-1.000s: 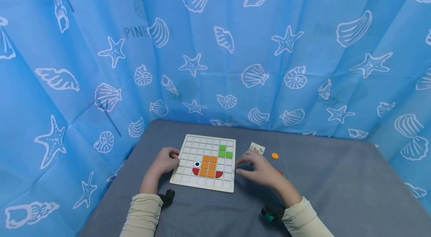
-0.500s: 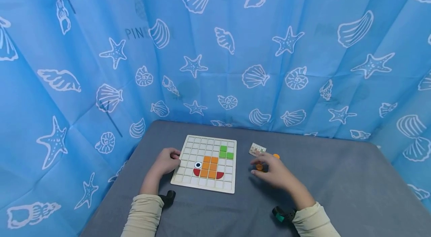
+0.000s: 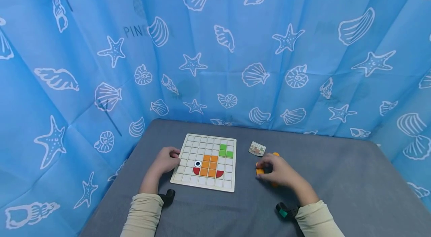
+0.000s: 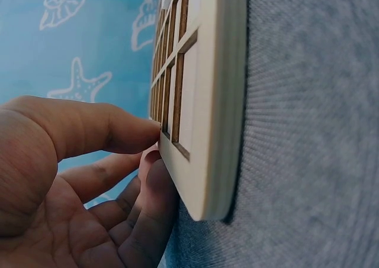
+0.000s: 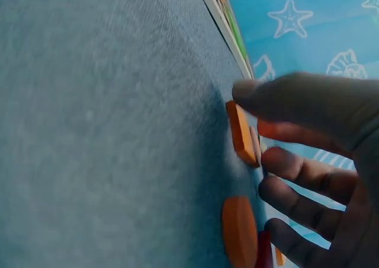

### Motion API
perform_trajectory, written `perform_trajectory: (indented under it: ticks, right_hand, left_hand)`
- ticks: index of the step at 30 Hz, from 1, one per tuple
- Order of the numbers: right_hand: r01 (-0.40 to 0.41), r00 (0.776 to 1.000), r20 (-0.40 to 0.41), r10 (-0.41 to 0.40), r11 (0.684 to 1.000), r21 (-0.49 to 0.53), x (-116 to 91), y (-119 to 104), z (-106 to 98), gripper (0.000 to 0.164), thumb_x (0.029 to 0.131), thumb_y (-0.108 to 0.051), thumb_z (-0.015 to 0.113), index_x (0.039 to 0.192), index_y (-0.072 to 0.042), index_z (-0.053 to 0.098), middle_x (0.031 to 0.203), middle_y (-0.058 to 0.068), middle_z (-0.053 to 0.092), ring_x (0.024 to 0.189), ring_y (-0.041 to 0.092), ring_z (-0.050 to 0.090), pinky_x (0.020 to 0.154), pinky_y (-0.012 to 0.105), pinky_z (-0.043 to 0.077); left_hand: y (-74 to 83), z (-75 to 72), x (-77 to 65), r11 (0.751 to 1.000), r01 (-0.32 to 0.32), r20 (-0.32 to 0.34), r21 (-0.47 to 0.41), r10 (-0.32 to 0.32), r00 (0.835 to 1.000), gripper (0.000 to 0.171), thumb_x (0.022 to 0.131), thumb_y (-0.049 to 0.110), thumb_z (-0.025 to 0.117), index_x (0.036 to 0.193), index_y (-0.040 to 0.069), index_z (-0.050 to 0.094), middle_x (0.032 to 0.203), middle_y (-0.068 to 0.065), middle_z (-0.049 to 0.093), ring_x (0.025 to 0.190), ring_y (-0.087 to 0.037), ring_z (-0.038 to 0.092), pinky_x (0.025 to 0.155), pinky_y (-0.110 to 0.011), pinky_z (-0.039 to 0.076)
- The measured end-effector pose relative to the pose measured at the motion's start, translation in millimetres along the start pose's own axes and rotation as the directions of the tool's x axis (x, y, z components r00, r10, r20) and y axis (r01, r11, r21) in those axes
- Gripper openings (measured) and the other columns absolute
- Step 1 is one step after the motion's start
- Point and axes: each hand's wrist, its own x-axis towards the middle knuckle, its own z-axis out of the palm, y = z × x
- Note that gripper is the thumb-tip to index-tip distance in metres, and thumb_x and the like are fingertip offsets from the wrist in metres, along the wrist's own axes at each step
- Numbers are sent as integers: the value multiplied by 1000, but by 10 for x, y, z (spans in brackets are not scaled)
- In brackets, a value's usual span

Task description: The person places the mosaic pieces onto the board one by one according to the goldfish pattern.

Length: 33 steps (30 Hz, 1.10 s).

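Note:
My left hand (image 3: 166,160) holds the left edge of a pale wooden grid board (image 3: 188,138); in the left wrist view the thumb (image 4: 127,129) lies on its rim, with other fingers against the side. Set into the board are orange squares (image 3: 208,166), green squares (image 3: 223,150), red quarter-round pieces (image 3: 219,174) and a white eye tile (image 3: 197,163). Right of the board, my right hand (image 3: 277,169) pinches an orange square tile (image 5: 241,135) between thumb and forefinger, low over the cloth. Its other fingers are loosely bent.
A small pattern card (image 3: 257,148) lies beyond the right hand. Next to that hand are an orange rounded piece (image 5: 240,232) and a red piece (image 5: 265,251), partly hidden. Grey cloth (image 3: 336,181) covers the table, with a blue shell-print curtain (image 3: 215,61) behind.
My right hand has moved right, from the board's edge to the loose pieces, and its thumb and forefinger have closed on an orange tile. The left hand stays at the board.

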Motion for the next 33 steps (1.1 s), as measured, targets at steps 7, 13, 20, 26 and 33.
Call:
perform_trajectory:
  ticks: [7,13,20,26,33]
  right_hand:
    - [-33,999,18,32,999,23,-1,47,12,22,85,-20,88,103,-12,78,101,0,68,91,17,59,78,33,52]
    - [-35,999,17,34,999,14,-1,53,20,19,86,-18,88,102,-13,79,101,0,67,91,17,58,77,32,50]
    - [-25,999,21,25,1000,15,-5,40,20,19,86,-17,88,102,-12,79,101,1,68,90,17,57,77,31,50]
    - [-13,999,35,12,1000,15,-9,22,-2,15,86,-17,87,96,-14,76,100,-1,69,89,15,59,78,30,51]
    - [-8,999,39,7,1000,22,-13,26,-2,15,87,-17,87,97,-14,76,102,0,70,91,16,61,80,31,53]
  left_hand:
    - [-6,20,1,1000,1,-4,1,-1,1000,38,88,5,64,125,-3,71,99,-12,67,85,-23,59,73,-34,48]
    - [-6,26,2,1000,6,-6,2,-6,1000,38,88,5,65,125,-2,71,100,-12,67,85,-23,60,73,-35,48]
    - [12,14,-10,1000,4,2,-2,-4,1000,38,90,5,65,126,-4,70,100,-13,66,86,-23,59,73,-36,49]
    - [4,13,-21,1000,-2,4,-6,2,1000,37,90,4,65,126,-4,70,100,-12,66,85,-23,59,72,-36,48]
    - [2,18,-14,1000,-7,1,-9,7,1000,38,88,4,65,125,-4,69,99,-13,66,85,-23,59,71,-36,48]
